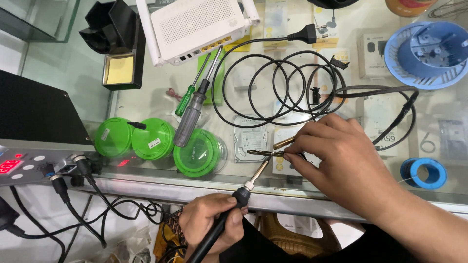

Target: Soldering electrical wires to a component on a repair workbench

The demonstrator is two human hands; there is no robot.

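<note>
in left hand [212, 221], soldering iron [229, 207]

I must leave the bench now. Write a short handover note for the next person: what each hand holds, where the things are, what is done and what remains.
Left hand: grips the black handle of the soldering iron, tip pointing up toward the small metal part.
Right hand: pinches that part against the glass counter.
Nearby: coiled black cable with plug, grey screwdriver, green screwdriver, blue solder spool, soldering station at left.
Done: iron and part are in hand. Whether any joint is made cannot be seen.
Left: the tip is close to the part; contact is unclear.
</note>
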